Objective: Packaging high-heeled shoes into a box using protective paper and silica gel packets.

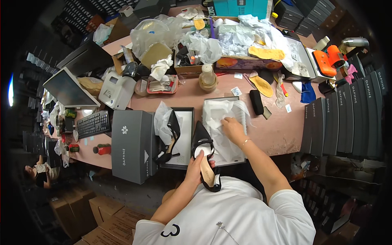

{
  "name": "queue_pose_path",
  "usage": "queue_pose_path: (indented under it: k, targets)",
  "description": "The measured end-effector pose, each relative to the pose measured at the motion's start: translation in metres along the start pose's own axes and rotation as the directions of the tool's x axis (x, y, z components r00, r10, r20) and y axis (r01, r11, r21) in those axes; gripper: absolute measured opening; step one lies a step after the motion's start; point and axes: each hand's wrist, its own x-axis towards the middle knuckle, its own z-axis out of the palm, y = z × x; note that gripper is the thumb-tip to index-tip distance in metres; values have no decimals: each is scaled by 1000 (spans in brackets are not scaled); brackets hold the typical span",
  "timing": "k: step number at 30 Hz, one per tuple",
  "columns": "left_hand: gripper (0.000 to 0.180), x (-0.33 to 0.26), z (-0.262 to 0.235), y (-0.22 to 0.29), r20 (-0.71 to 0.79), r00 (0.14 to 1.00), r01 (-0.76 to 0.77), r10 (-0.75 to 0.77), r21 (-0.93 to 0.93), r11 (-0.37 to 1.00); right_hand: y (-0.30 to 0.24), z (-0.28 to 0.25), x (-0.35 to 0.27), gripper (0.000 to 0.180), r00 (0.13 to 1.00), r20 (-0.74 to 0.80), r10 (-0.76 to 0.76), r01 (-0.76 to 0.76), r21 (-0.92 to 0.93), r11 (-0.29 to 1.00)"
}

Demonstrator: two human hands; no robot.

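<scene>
My left hand [196, 168] is closed around a black pointed slingback shoe [201, 136], its pale insole facing up and its toe pointing away from me. My right hand [234, 130] reaches over an open shoebox tray [206, 104], fingers pinched on the white tissue paper [228, 143] that covers most of it. The matching black shoe [174, 125] lies to the left with its heel toward me, beside crumpled white tissue [163, 117]. Under that shoe is another open grey box part [187, 122]. What lies under the tissue is hidden.
Grey closed shoeboxes [130, 143] stand on the left, more [354, 114] line the right. A keyboard [93, 124], label printer [116, 90] and monitor [69, 87] are at the left. Farther back are a glass jar [207, 77], yellow insoles [261, 84], and an orange tool [324, 63].
</scene>
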Motion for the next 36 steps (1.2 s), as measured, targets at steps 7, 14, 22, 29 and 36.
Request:
queue_pose_path:
  k: [7,14,22,29,36]
  targets:
    - [43,10,2,5,-2,996,-87,87,5,996,-81,-101,-50,17,995,-87,49,7,548,837]
    - [31,19,3,10,23,986,-168,166,96,981,-110,-84,-48,30,991,14,-135,118,394,912]
    - [46,-9,20,-20,101,983,-149,156,-77,986,-119,-36,-22,61,949,-149,-279,273,-57,960]
    - [42,-2,1,-13,-51,983,-175,177,34,984,-34,-43,-20,61,999,-50,-5,12,140,990]
    - [44,3,10,11,-64,981,-182,183,32,983,-40,-62,-26,42,994,-21,111,-90,456,886]
